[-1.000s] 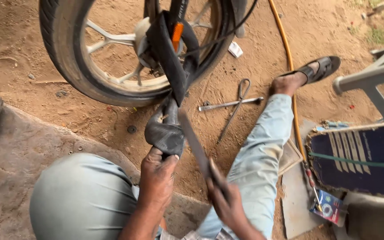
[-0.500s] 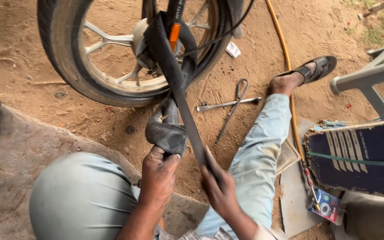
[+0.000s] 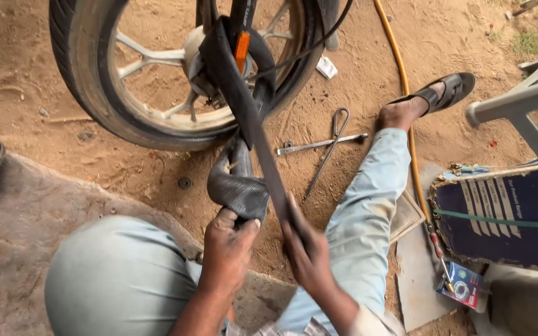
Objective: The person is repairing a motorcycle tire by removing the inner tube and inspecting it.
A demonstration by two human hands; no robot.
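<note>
While seated on the dirt: the person works below the wheel.
Left hand: clamped on the folded black inner tube, keeping it taut.
Right hand: closed around a long flat tool, angled against the tube.
Nearby: scissors and a metal rod.

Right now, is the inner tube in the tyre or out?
Out: the tube hangs slack below the wheel, its folded end gripped in the left hand.

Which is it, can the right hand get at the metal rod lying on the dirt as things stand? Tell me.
Probably yes, but not freely. The right hand is wrapped around a long flat tool, so it must let go first. The metal rod lies bare on the dirt ahead, beside the outstretched leg, with nothing over it.
</note>
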